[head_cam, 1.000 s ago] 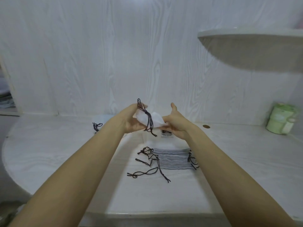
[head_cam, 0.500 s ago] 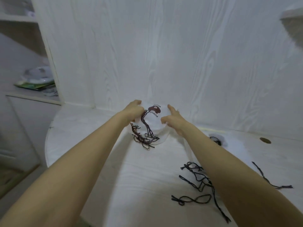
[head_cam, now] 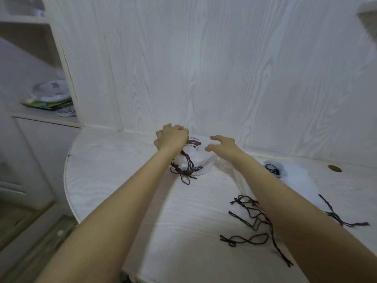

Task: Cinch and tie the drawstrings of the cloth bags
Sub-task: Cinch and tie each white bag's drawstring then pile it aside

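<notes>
A white cloth bag (head_cam: pixel 199 155) with a brown print lies on the white table (head_cam: pixel 122 180) near the back wall, its dark tied drawstrings (head_cam: pixel 185 170) spilling toward me. My left hand (head_cam: pixel 171 137) rests on the bag's left side with fingers curled; whether it grips the cloth is hidden. Just right of the bag, my right hand (head_cam: pixel 221 146) hovers open, fingers spread, holding nothing. Another bag (head_cam: pixel 273 168) with dark cord lies right of my right forearm. Loose dark drawstrings (head_cam: pixel 248 217) lie by that forearm.
More dark cord (head_cam: pixel 338 215) trails at the far right. A cable hole (head_cam: pixel 334 168) is in the tabletop at the back right. The table's rounded edge drops off on the left. A side shelf (head_cam: pixel 51 119) with plates and papers stands at left.
The bag came down from between my raised hands onto the table at the left. My right hand has let go and opened. The view has swung left.
</notes>
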Demonstrator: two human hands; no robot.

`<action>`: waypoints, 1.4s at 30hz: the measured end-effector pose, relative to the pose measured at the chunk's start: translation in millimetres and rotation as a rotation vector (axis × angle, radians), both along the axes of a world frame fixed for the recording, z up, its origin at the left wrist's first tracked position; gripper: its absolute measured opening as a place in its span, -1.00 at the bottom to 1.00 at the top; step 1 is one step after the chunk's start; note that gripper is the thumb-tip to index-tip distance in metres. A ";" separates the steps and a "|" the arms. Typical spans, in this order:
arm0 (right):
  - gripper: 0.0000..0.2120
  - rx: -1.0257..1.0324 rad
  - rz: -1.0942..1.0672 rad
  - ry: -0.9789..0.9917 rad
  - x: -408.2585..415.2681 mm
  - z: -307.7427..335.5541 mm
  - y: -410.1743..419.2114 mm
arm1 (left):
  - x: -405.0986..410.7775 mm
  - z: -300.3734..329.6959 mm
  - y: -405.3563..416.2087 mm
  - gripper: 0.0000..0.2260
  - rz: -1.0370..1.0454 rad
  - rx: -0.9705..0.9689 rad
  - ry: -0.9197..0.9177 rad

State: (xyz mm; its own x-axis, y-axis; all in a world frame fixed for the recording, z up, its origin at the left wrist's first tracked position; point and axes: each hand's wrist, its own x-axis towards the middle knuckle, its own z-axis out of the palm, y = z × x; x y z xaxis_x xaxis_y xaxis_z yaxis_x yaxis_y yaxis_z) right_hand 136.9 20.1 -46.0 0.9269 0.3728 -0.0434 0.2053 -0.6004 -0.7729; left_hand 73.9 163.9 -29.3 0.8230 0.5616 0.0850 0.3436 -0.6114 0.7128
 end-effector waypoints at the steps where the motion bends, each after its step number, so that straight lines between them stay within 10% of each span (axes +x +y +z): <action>1: -0.50 0.045 0.009 0.000 -5.3 4.3 -9.7 | -5.1 1.8 -7.1 -0.65 0.005 0.043 -0.097; 8: -0.77 0.116 0.015 -0.142 -43.4 16.6 -100.2 | -36.8 -1.2 -89.1 -0.78 -0.383 0.132 -0.376; 16: -0.81 -0.128 0.057 -0.163 -58.3 -2.3 -179.9 | -39.1 -35.9 -144.6 -0.77 -0.859 0.124 0.081; 22: -0.63 -0.129 0.160 -0.038 -61.5 -15.8 -212.8 | -31.4 -51.3 -151.8 -0.87 -0.764 0.194 0.039; 30: -0.81 0.238 -0.058 -0.392 -42.9 -33.1 -215.5 | -13.4 -69.8 -158.4 -0.80 -0.419 -0.089 -0.323; 42: -0.85 0.202 -0.299 -0.548 -37.1 -46.5 -214.1 | -16.0 -82.4 -157.1 -0.86 -0.237 -0.294 -0.463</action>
